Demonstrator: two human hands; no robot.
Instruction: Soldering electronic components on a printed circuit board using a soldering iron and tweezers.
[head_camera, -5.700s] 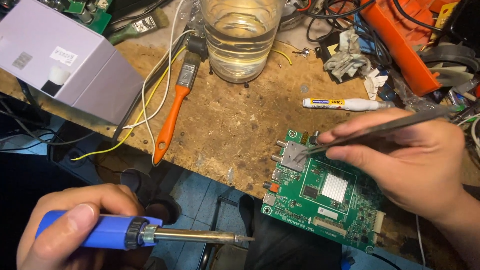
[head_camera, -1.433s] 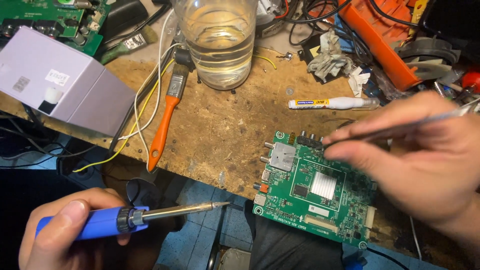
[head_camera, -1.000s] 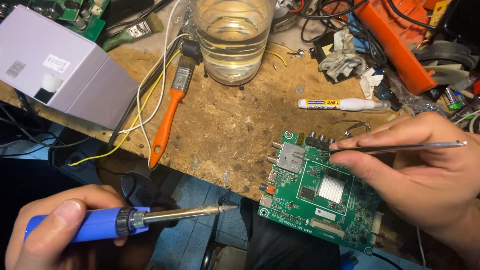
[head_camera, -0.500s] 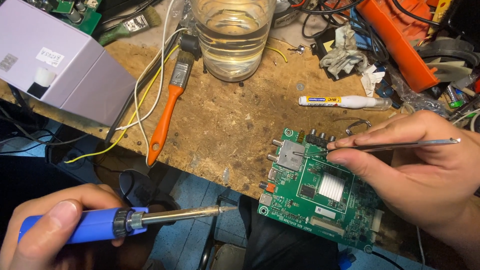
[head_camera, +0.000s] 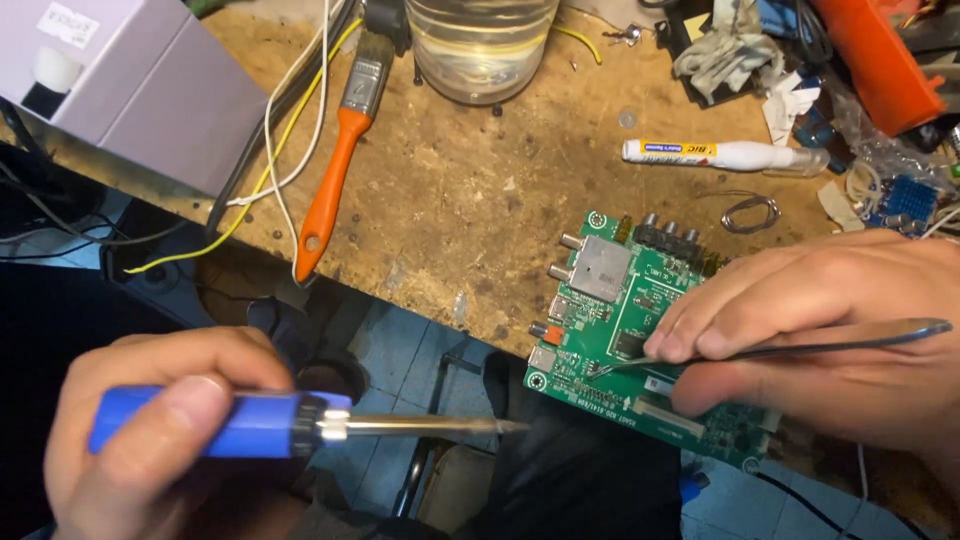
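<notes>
The green circuit board lies at the near edge of the worn workbench. The right hand pinches metal tweezers onto it; the left hand grips a blue-handled soldering iron, its tip just off the board

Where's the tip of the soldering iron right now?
In the head view, the soldering iron sits low and left in the left hand, its tip in the air just left of the green circuit board, not touching it.
</notes>
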